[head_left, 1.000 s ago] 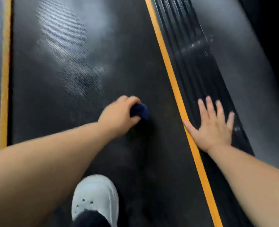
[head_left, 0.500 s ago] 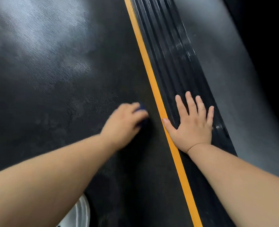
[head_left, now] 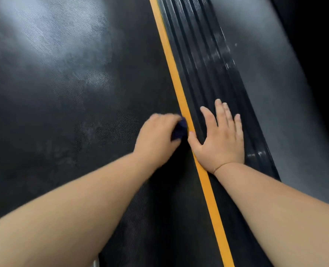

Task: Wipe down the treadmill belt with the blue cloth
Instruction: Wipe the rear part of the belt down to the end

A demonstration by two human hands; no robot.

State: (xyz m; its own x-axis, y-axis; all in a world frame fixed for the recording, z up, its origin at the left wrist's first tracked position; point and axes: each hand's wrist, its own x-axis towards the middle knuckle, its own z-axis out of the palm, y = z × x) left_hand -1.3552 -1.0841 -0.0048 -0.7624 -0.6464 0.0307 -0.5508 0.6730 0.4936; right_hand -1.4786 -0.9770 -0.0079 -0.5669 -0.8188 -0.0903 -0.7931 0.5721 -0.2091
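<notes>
Two hands flank the yellow stripe (head_left: 179, 89). I see the left hand (head_left: 156, 137) curled round the bunched blue cloth (head_left: 180, 130) on the treadmill belt (head_left: 63, 93), against the stripe's left edge, its long axis roughly along the stripe. The right hand (head_left: 221, 137) lies flat, fingers straight, on the ribbed rail (head_left: 202, 64) right of it.

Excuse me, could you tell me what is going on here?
A person is wiping a treadmill belt. The left hand grips a bunched dark blue cloth and presses it on the belt's right edge, right against the orange stripe. The right hand rests flat, fingers straight, on the ribbed side rail, with its thumb on the stripe.
</notes>
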